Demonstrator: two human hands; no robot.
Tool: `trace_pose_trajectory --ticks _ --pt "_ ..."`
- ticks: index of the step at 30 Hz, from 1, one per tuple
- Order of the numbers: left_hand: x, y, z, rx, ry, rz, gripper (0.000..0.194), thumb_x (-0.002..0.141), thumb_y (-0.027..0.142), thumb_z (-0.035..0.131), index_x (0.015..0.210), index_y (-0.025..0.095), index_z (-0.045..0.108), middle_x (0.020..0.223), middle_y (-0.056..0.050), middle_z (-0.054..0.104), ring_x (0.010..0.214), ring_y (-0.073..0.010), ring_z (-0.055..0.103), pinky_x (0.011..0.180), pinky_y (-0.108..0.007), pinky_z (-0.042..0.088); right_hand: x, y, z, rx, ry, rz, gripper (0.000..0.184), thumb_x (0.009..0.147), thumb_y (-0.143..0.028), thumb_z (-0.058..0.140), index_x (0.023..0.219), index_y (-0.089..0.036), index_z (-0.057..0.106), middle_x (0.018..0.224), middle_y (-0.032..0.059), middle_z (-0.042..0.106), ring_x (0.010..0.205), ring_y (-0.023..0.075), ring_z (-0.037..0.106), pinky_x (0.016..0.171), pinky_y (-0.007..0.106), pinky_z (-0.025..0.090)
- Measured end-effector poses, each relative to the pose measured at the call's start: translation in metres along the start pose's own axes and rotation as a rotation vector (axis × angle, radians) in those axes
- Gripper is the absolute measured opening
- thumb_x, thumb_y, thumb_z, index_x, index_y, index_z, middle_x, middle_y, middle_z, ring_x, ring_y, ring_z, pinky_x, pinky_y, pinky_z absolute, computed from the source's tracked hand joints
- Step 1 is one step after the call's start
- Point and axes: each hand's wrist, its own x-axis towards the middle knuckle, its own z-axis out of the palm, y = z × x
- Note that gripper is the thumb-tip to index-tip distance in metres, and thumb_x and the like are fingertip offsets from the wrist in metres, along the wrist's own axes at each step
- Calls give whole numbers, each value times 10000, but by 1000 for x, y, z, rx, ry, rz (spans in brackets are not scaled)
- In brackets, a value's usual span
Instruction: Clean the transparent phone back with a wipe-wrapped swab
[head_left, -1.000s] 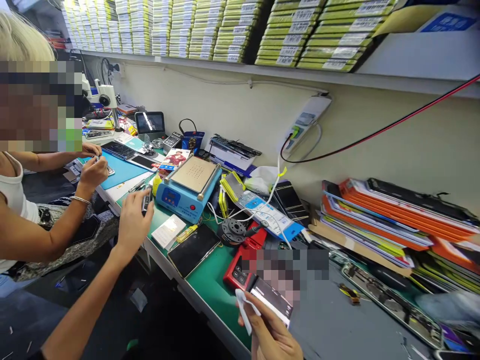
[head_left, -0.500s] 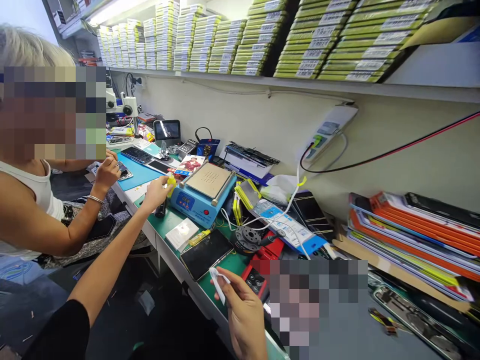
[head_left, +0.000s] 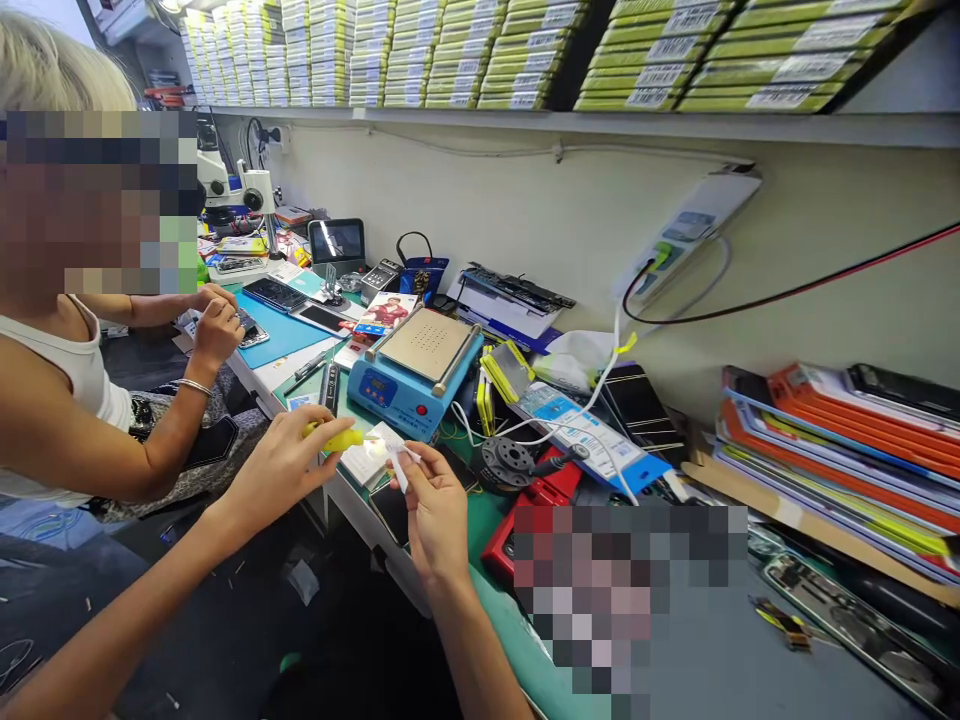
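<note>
My left hand [head_left: 281, 460] is closed round a small yellow bottle-like object [head_left: 341, 440], which lies level with its narrow end pointing right. Pinched between the thumb and fingers of my right hand [head_left: 439, 510] is a folded piece of white tissue [head_left: 401, 462]. The tip of the yellow object is close to the tissue; I cannot tell whether they touch. Below both hands lies a white card-like packet [head_left: 360, 465], partly covered. Right behind them stands a blue heating machine [head_left: 405, 410] with a perforated plate on top.
A co-worker [head_left: 90, 400] sits at the left, hands on an opened phone [head_left: 253, 330]. A red case [head_left: 540, 510] and a black round holder [head_left: 506, 462] lie to the right. White cables cross the bench. Stacked boxes [head_left: 517, 50] fill the shelf above; a power strip [head_left: 694, 230] hangs on the wall.
My left hand has come back from beside the blue machine with the yellow object, toward my right hand. The right hand with the tissue has moved left and up.
</note>
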Motion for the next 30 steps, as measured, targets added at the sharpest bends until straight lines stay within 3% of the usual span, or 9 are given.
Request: trace_pose_trajectory --ticks 13,21,30 --pt "7 2 1 138 34 111 437 968 121 715 1386 203 619 1232 -85 680 1115 -266 680 983 -418 549 5 6 -1 6 -27 35 665 520 -512 1172 1005 -187 853 940 60 773 768 143 681 673 168 581" --pt "12 4 0 183 29 121 420 967 126 699 1370 212 618 1213 -74 691 1084 -265 679 977 -413 536 8 10 -7 -64 -17 -4 636 603 -522 1111 1051 -171 825 999 77 760 816 199 682 679 259 586" --pt "12 8 -5 197 27 130 407 979 133 689 1370 213 612 1216 -74 695 1073 -261 673 979 -408 523 8 12 -9 -98 -12 -28 651 619 -551 1096 1065 -169 816 1038 77 753 830 207 682 698 284 593"
